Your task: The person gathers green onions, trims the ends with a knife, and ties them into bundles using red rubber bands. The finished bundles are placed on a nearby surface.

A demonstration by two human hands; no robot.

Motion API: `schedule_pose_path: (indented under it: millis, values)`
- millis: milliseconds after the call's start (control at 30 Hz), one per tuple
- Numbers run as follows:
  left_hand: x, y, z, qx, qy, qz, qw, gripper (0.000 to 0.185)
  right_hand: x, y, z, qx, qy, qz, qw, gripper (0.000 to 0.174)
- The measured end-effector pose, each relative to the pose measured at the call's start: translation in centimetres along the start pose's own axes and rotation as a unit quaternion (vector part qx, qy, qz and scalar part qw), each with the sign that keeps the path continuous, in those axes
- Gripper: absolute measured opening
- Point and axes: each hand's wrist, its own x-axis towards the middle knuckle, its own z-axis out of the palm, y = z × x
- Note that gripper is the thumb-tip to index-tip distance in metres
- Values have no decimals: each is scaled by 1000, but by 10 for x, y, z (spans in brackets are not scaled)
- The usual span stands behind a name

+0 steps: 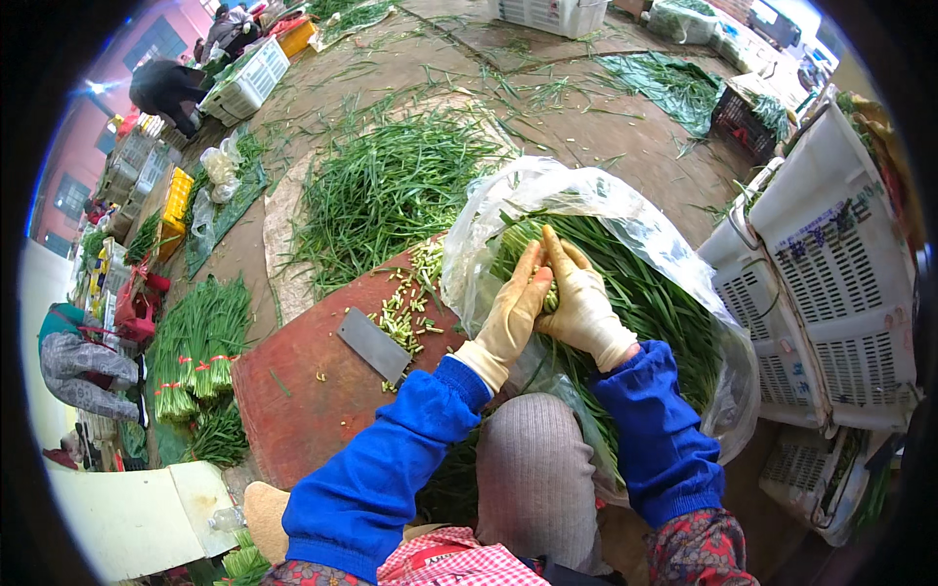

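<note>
My gloved left hand (511, 315) and my gloved right hand (584, 306) come together around a small bunch of green stalks (551, 297), cut ends facing me. Most of that bunch is hidden by the gloves. Both hands are over an open clear plastic bag (648, 209), which holds many long green leafy stalks, likely garlic chives (659, 293). Left of the bag is a red board (293, 395). A cleaver (375, 344) lies flat on it, its handle mostly behind my left sleeve. Short cut stem pieces (399, 311) are scattered beyond the blade.
A heap of loose green leaves (388, 190) lies beyond the board. Tied bundles of stalks (194, 351) rest on the left. White plastic crates (835, 256) stand close on my right. Farther off, one person bends down (165, 88); another (88, 359) is at the left edge.
</note>
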Motion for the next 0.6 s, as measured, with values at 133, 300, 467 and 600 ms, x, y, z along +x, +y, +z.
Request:
schedule_pose_path:
  millis: [133, 300, 467, 600]
  values:
    - [2, -6, 5, 102, -9, 65, 993, 75, -4, 3, 7, 140, 2, 22, 990, 97]
    - [8, -18, -10, -100, 20, 24, 995, 60, -20, 1, -5, 271, 83, 48, 958, 48]
    - [20, -48, -5, -121, -79, -164, 976, 71, -50, -14, -23, 129, 73, -42, 988, 43]
    - [18, -70, -5, 648, -283, 79, 703, 64, -64, -31, -34, 139, 62, -58, 987, 39]
